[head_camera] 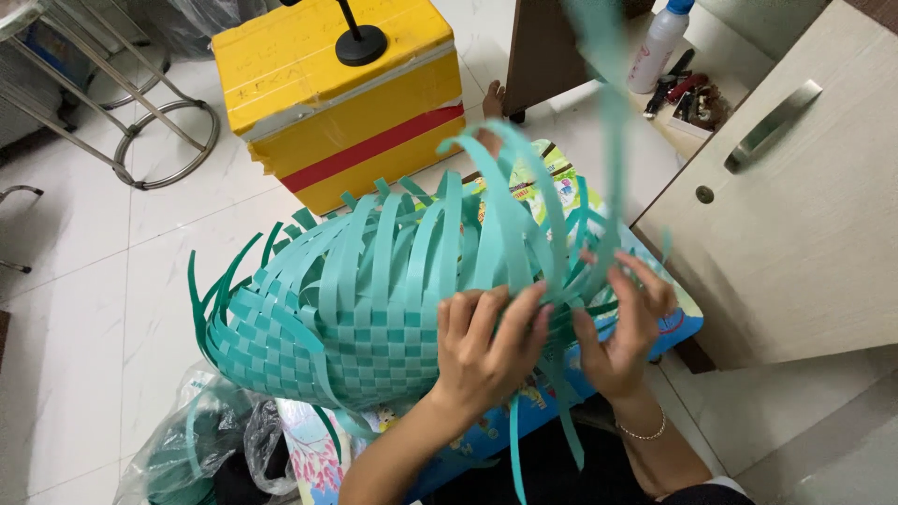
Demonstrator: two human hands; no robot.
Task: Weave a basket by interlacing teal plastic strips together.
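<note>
A half-woven basket (327, 318) of teal plastic strips lies on its side in front of me, with many loose strip ends (440, 224) fanning up and to the right. My left hand (486, 341) presses flat on the woven wall near its open rim, fingers spread. My right hand (622, 323) pinches one long teal strip (608, 140) that rises up out of the frame. A thin bracelet circles my right wrist.
A yellow foam box (346, 103) with a red band and a black stand on top sits behind. A colourful low table (683, 323) is under the basket. A wooden cabinet door (795, 215) stands right. A plastic bag (206, 449) lies at lower left, metal chair legs (140, 122) at upper left.
</note>
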